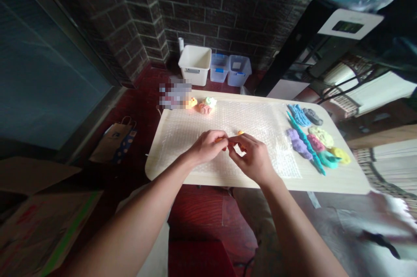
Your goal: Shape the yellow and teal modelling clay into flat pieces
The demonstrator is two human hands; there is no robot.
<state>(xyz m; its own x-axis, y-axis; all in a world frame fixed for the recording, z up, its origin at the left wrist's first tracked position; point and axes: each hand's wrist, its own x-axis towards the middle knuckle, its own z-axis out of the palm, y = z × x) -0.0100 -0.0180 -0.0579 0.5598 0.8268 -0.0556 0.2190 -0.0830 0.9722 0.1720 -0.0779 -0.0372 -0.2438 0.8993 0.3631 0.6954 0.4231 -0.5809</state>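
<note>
My left hand (pixel 211 146) is closed in a pinch on a small orange piece of modelling clay (pixel 219 140), mostly covered by the fingers. A speck of red shows just under those fingertips. My right hand (pixel 250 155) meets it from the right, thumb and forefinger pinched together at the left fingertips; what lies between them is too small to make out. Behind the right hand, a small orange lump (pixel 240 132) rests on the bubble wrap (pixel 208 126).
Several coloured clay lumps, among them a purple one (pixel 299 143), and a long teal strip (pixel 306 142) lie on the table's (pixel 347 177) right side. At the back left are a yellow-orange figure (pixel 191 103) and pink and mint pieces (pixel 206 107). Bins (pixel 195 62) stand beyond.
</note>
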